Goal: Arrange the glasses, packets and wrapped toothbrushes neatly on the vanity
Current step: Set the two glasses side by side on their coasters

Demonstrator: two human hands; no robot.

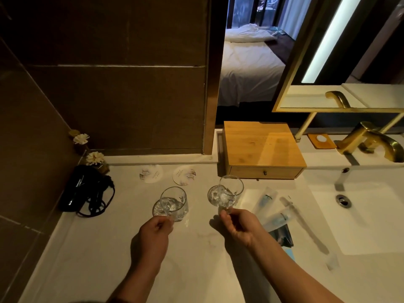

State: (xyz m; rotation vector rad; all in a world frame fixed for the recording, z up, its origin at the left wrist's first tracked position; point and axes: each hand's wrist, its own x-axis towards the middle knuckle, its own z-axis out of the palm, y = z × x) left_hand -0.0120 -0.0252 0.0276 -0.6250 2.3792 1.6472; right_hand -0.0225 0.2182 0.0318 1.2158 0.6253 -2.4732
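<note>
My left hand (pixel 156 234) grips a clear glass (pixel 173 203) by its near rim, tilted over the white vanity top (pixel 109 248). My right hand (pixel 239 226) holds a second clear glass (pixel 228 194) by its base, also tilted, in front of the wooden drawer box. Two round printed coasters (pixel 151 173) (pixel 184 175) lie flat behind the glasses, near the back ledge. To the right of my right hand lie wrapped toothbrushes (pixel 264 200) (pixel 294 212) in clear sleeves, and a dark packet (pixel 282 236) with a pale blue one (pixel 288 253) below it.
A wooden drawer box (pixel 262 147) stands at the back. A black hair dryer with coiled cord (pixel 86 192) and two small flower diffusers (pixel 95 159) occupy the left corner. The sink basin (pixel 358 217), gold tap (pixel 371 141) and soap dish (pixel 321 141) lie right.
</note>
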